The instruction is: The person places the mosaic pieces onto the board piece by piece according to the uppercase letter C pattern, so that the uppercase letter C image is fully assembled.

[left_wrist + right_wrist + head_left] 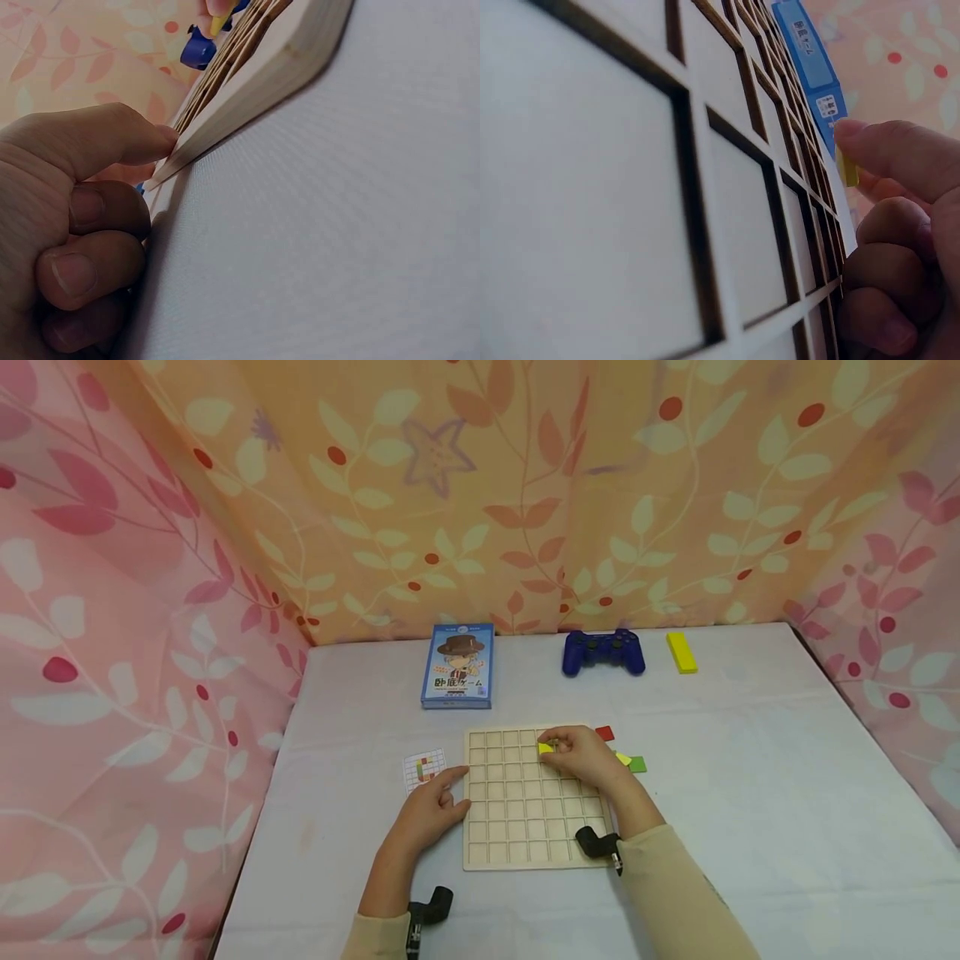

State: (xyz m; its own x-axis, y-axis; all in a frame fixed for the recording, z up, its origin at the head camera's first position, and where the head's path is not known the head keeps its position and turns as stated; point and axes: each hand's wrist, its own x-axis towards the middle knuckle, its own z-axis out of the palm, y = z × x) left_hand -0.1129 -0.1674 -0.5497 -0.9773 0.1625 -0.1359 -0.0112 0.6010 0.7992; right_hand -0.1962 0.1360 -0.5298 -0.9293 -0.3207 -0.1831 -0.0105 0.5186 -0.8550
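A pale wooden board (540,865) with a raised square grid lies on the white table. My left hand (429,810) rests at its left edge, index finger and thumb spread and touching the rim. The other fingers (97,262) are bent under in the left wrist view. Over the far part of the grid, my right hand (588,756) pinches a small yellow tile (546,748) between thumb and index finger. That yellow tile (847,166) shows edge-on in the right wrist view. A small card (420,767) with a coloured grid pattern lies beside the left hand, partly covered by it.
Beside the board's right edge lie a red tile (604,733), another yellow tile (623,758) and a green tile (637,765). Behind stand a blue box (459,668), a dark blue game controller (603,652) and a yellow block (682,653). Patterned curtains (517,485) enclose the table.
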